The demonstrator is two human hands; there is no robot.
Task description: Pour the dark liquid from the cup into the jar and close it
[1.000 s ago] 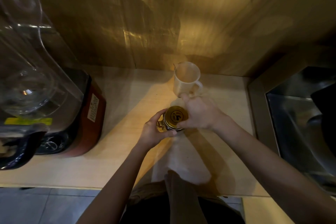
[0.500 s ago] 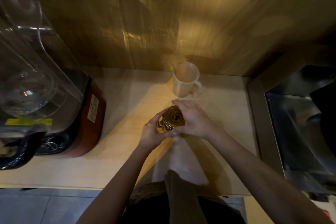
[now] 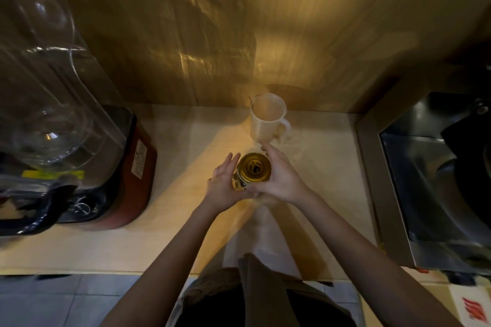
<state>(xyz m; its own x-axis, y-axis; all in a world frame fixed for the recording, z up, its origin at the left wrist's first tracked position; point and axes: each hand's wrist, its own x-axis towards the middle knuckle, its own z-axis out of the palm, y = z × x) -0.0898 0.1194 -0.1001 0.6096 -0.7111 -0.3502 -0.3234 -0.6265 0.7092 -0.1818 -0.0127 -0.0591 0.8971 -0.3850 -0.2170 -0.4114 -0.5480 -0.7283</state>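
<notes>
I hold the jar [image 3: 243, 180] above the counter [image 3: 186, 146] just before the white cup [image 3: 267, 121]: my left hand [image 3: 224, 186] cradles its side, fingers loose, while my right hand [image 3: 281, 178] grips its gold lid [image 3: 254, 167].

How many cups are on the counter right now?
1: the white cup stands at the back of the counter, just behind the jar held between both hands. None other shows.

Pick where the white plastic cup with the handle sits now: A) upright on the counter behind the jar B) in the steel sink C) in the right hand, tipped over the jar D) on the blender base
A: the white plastic cup with the handle stands upright on the pale counter, beyond the gold-lidded glass jar that both hands hold.
</notes>
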